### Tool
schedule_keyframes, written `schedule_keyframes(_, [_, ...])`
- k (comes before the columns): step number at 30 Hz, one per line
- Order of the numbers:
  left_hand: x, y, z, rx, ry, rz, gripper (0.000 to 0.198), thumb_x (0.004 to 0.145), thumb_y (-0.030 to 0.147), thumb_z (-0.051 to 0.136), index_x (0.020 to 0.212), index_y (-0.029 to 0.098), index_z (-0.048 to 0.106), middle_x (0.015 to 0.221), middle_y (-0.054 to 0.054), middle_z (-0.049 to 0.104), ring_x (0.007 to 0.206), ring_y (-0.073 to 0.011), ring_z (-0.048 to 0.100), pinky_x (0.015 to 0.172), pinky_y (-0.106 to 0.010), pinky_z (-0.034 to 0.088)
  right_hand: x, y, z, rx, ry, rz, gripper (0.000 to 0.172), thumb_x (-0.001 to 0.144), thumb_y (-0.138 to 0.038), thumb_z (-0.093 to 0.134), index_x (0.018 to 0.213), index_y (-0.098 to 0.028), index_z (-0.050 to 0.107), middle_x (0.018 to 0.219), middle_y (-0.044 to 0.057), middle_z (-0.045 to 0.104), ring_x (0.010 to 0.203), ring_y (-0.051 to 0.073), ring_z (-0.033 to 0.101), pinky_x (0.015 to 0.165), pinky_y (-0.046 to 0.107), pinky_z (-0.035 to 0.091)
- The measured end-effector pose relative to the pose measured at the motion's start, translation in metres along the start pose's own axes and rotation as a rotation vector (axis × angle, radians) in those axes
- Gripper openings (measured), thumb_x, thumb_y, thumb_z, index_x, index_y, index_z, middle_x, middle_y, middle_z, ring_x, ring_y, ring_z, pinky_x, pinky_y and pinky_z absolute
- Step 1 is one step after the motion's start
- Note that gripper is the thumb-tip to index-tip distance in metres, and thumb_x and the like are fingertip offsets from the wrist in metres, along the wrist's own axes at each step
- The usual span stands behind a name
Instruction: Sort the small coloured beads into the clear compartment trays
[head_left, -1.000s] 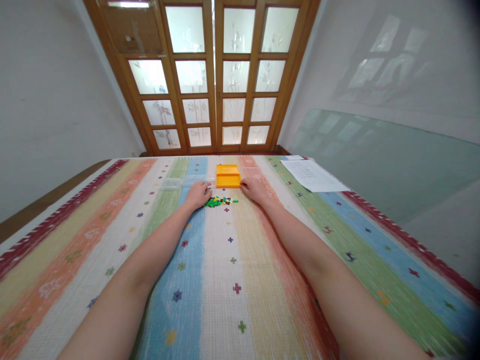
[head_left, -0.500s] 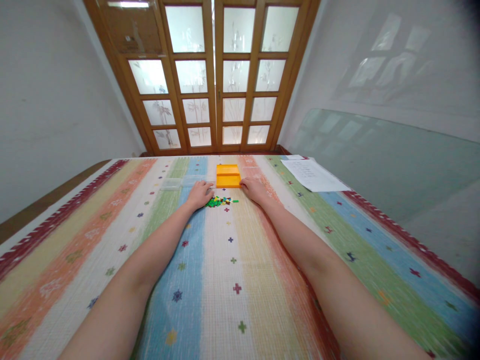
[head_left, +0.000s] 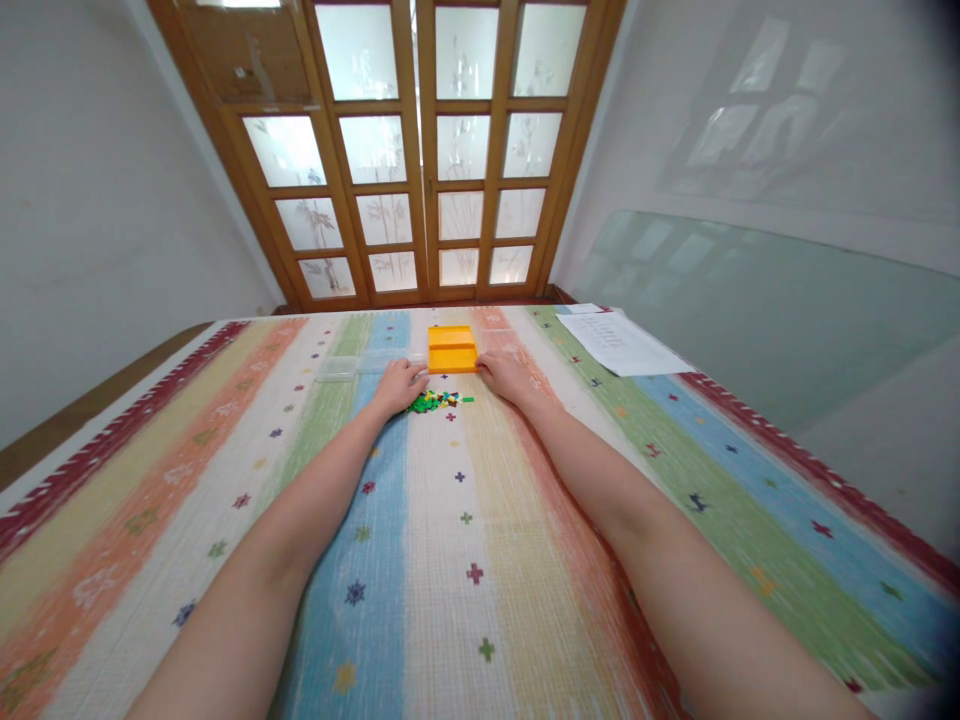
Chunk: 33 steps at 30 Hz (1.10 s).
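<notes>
A shallow yellow-orange box [head_left: 452, 348] with a cross divider lies on the cloth near the far edge. The fingertips of my right hand [head_left: 504, 376] are closed at its near right corner. To the left of the box, my left hand [head_left: 402, 386] rests with bent, slightly parted fingers. Just below its fingertips is a small heap of green, yellow, white and dark pieces [head_left: 432, 402]; their exact kind is too small to tell. One green piece [head_left: 468, 400] lies apart at the heap's right end. Beyond my left hand sits a clear plastic tray [head_left: 339, 369], partly covered by the fingers.
A striped, patterned tablecloth [head_left: 442, 560] covers the table. White paper sheets [head_left: 622, 342] with writing lie at the far right. Another clear plastic piece [head_left: 496, 338] shows behind my right hand. A glass panel [head_left: 735, 310] leans along the right wall, and wooden doors [head_left: 426, 200] stand beyond.
The whole view has shifted slightly. Both hands, the yellow-orange box and the heap of pieces keep nearly the same places relative to each other.
</notes>
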<state>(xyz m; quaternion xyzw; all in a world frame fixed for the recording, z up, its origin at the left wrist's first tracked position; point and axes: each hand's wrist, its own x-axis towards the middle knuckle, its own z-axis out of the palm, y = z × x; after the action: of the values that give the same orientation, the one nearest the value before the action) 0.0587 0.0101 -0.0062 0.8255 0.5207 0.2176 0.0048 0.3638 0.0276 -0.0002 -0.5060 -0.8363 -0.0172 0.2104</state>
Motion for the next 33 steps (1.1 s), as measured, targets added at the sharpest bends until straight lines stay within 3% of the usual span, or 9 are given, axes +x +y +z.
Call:
schedule_keyframes(16, [0.000,0.007,-0.002,-0.040,0.021,0.030,0.042,0.102,0.039,0.054,0.135,0.021,0.072,0.108,-0.012,0.067,0.107,-0.0295,0.060,0.102,-0.044,0.046,-0.002,0.004,-0.002,-0.001,-0.023,0.027,0.026,0.102,-0.025,0.054,0.114,-0.020,0.077,0.115,0.013,0.075,0.111,0.026,0.066,0.100,0.036,0.047])
schedule_keyframes(22, [0.002,-0.020,-0.015,-0.074,0.214,-0.104,0.034,0.102,0.031,0.047,0.114,0.020,0.077,0.106,-0.011,0.068,0.110,-0.0282,0.061,0.105,-0.042,0.046,-0.003,0.008,-0.002,0.032,0.027,0.062,0.035,0.100,-0.025,0.056,0.131,-0.021,0.071,0.128,0.012,0.074,0.117,0.027,0.065,0.105,0.038,0.047])
schedule_keyframes(26, [0.004,-0.052,-0.025,0.030,0.309,-0.282,0.036,0.094,0.025,0.052,0.123,0.021,0.072,0.125,-0.013,0.066,0.124,-0.0324,0.056,0.112,-0.047,0.042,-0.002,0.012,0.000,0.067,0.101,0.100,0.033,0.101,-0.025,0.053,0.128,-0.022,0.072,0.127,0.010,0.074,0.116,0.026,0.066,0.104,0.037,0.048])
schedule_keyframes(30, [0.005,-0.081,-0.030,0.102,0.123,-0.227,0.058,0.085,0.026,0.063,0.143,0.020,0.061,0.147,-0.016,0.059,0.141,-0.0366,0.047,0.120,-0.053,0.034,-0.001,0.010,0.000,0.087,0.142,0.146,0.031,0.102,-0.025,0.051,0.124,-0.022,0.074,0.124,0.009,0.075,0.115,0.025,0.066,0.103,0.036,0.048])
schedule_keyframes(33, [0.007,-0.096,-0.034,0.134,-0.021,-0.227,0.067,0.086,0.033,0.065,0.151,0.019,0.055,0.153,-0.018,0.056,0.146,-0.0403,0.045,0.122,-0.058,0.030,-0.001,0.005,-0.002,0.093,0.133,0.140,0.030,0.101,-0.023,0.052,0.120,-0.022,0.075,0.122,0.010,0.076,0.113,0.026,0.067,0.101,0.036,0.049])
